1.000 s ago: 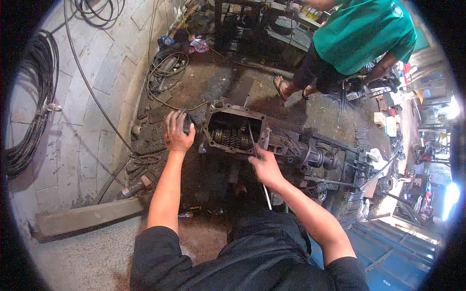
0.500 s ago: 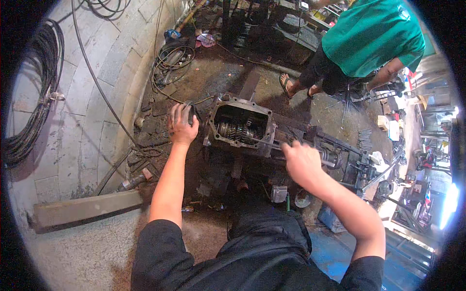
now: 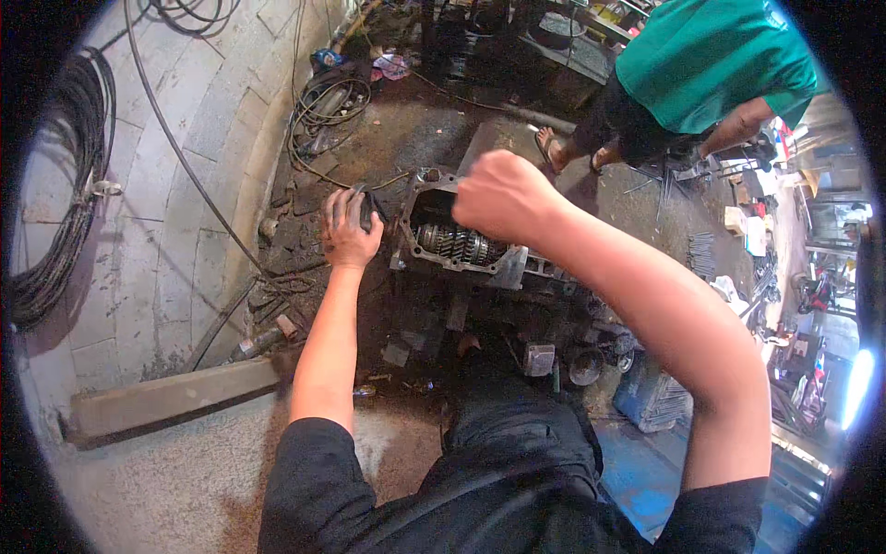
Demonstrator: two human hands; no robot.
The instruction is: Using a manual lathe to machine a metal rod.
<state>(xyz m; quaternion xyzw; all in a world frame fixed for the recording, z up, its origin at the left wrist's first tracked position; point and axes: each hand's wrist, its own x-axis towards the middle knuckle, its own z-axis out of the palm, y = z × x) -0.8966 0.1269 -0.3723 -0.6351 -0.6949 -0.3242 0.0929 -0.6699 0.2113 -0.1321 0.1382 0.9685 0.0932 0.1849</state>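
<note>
An open gearbox housing (image 3: 407, 242), greasy grey metal, lies in front of me with toothed gears (image 3: 452, 244) on a shaft inside. At its left end my left hand (image 3: 349, 231), fingertips blackened, is wrapped over a dark part (image 3: 372, 209) that shows between thumb and fingers; its full shape is hidden. My right hand (image 3: 503, 198) is closed in a fist, raised above the right side of the housing and covering part of its opening. Whatever that fist may hold is hidden behind the fingers.
Cables and hoses (image 3: 330, 115) lie along the block wall (image 3: 166, 203) on the left. A concrete beam (image 3: 175, 399) sits near it. A person in a green shirt (image 3: 711, 69) stands far right. A blue crate (image 3: 651, 397) is right of my legs.
My right hand has moved up and left, from the shaft right of the housing to above its opening. My left hand has stayed at the housing's left end.
</note>
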